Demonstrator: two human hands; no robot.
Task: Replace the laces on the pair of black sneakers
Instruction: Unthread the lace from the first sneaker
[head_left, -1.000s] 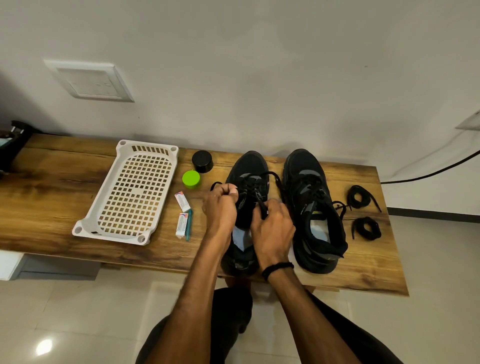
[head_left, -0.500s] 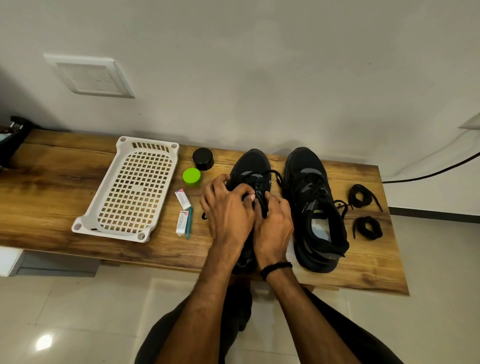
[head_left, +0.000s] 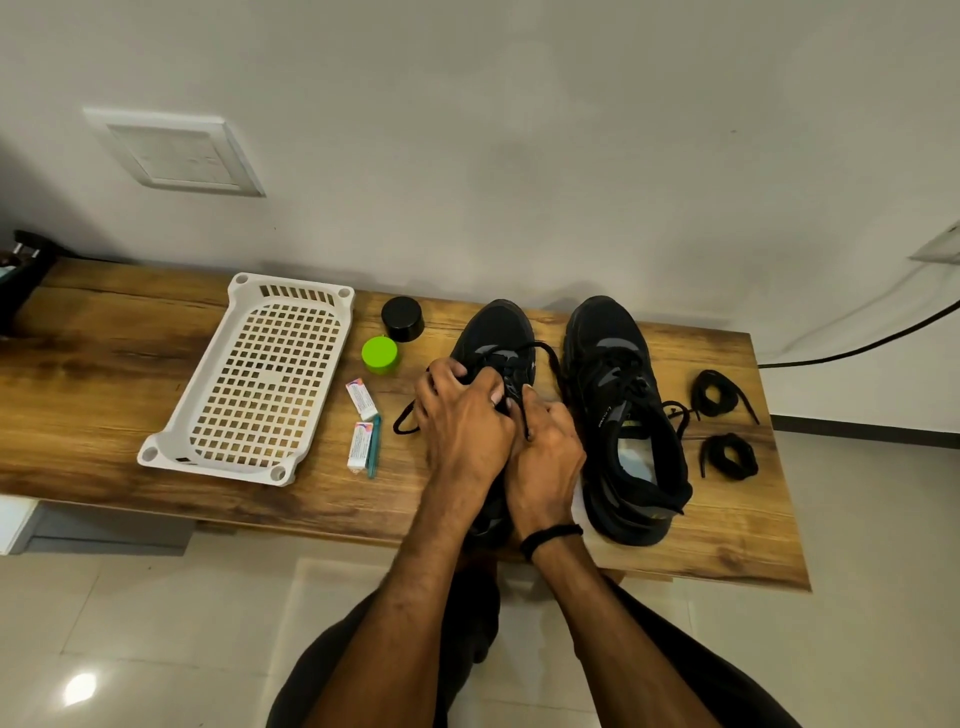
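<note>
The left sneaker (head_left: 496, 327) stands on the wooden tabletop (head_left: 104, 364), toe toward the wall and heel at the near edge. Both hands are bunched over its middle. The left hand (head_left: 462, 423) lies across the eyelet rows with its fingers curled down onto the black lace (head_left: 546, 354); one loose end trails out from under it onto the wood on that shoe's left. The right hand (head_left: 545, 460), a black wristband (head_left: 550, 537) at its wrist, touches the left hand and pinches a strand of the same lace, which loops up toward the toe.

Just right of the left sneaker and parallel to it stands the right sneaker (head_left: 618, 415), laced, its opening facing up. Farther right of the left sneaker, beyond its mate, lie two coiled black laces (head_left: 719, 389), one nearer the wall and one nearer the front edge.

Left of the left sneaker, near its toe, sit a green round cap (head_left: 380, 354) and a black round cap (head_left: 402, 318). Left of its middle lie two small white tubes (head_left: 361, 399) and a teal stick (head_left: 374, 449) beside the nearer one. Farther left rests a white perforated plastic tray (head_left: 244, 467).
</note>
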